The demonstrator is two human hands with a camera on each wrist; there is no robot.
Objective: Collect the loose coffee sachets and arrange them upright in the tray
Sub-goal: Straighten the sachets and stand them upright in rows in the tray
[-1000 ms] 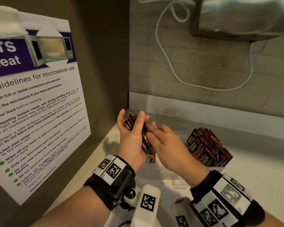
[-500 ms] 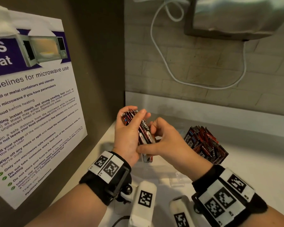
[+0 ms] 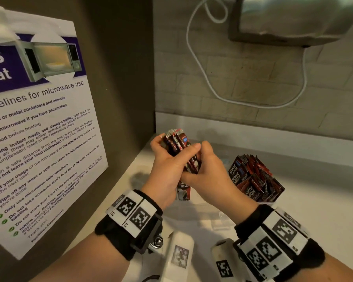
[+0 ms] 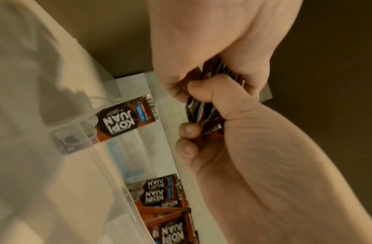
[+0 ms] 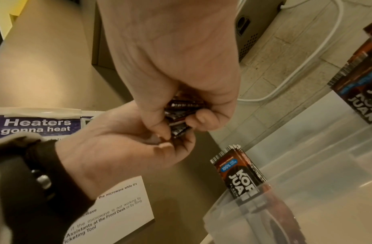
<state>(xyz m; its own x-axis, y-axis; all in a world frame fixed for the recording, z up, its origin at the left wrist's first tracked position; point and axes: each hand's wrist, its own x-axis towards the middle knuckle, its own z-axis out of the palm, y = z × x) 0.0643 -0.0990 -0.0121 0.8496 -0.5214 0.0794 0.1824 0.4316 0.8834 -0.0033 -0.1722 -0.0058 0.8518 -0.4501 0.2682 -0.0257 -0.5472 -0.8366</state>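
Both hands have closed in: left hand (image 3: pixel 167 169) and right hand (image 3: pixel 208 171) together clamp the glossy brown-and-red coffee sachet bundle (image 3: pixel 178 145) above the clear plastic tray (image 5: pixel 306 189). One flat sachet (image 5: pixel 239 175) stands upright at its left corner; more sachets (image 3: pixel 253 180) crowd its right end, on the pale surface (image 3: pixel 324 200).

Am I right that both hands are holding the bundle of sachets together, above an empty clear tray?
Not quite: the clear tray is not empty. The right wrist view shows a sachet standing in its corner. Otherwise yes: the left hand and right hand both grip the bundle of sachets.
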